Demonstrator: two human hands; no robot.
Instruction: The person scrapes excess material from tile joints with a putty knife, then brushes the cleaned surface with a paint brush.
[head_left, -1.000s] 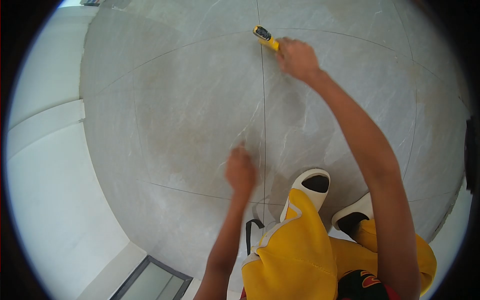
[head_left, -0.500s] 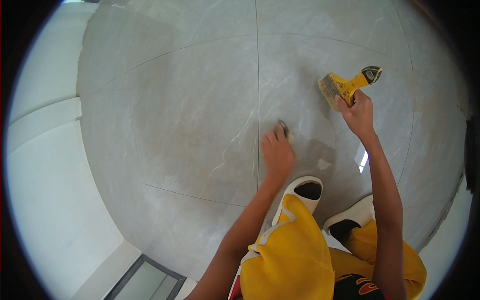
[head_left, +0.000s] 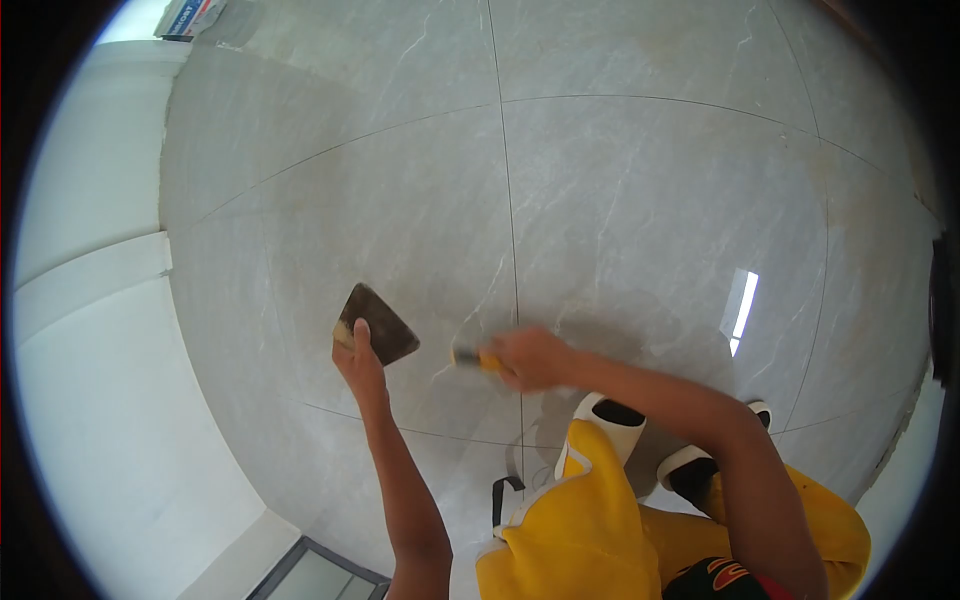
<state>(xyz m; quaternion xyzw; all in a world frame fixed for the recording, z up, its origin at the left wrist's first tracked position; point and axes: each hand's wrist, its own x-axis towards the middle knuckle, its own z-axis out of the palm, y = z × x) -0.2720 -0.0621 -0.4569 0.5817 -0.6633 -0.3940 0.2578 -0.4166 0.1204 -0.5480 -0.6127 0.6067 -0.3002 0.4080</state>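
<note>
The left hand (head_left: 362,362) grips a putty knife (head_left: 380,325), thumb on its broad blade, left of the tile joint. The right hand (head_left: 535,358) is closed around a yellow-handled brush (head_left: 478,360), partly hidden and motion-blurred, just above the tiled floor (head_left: 640,190), between the putty knife and the white shoes (head_left: 612,430).

1. Your left hand (head_left: 360,368) grips a dark flat blade (head_left: 388,328), thumb on its face.
2. To its right, your blurred right hand (head_left: 535,358) holds a yellow-and-black tool (head_left: 489,361).
3. Grey tiles (head_left: 620,230) spread beyond; a printed package (head_left: 193,18) sits far left.
</note>
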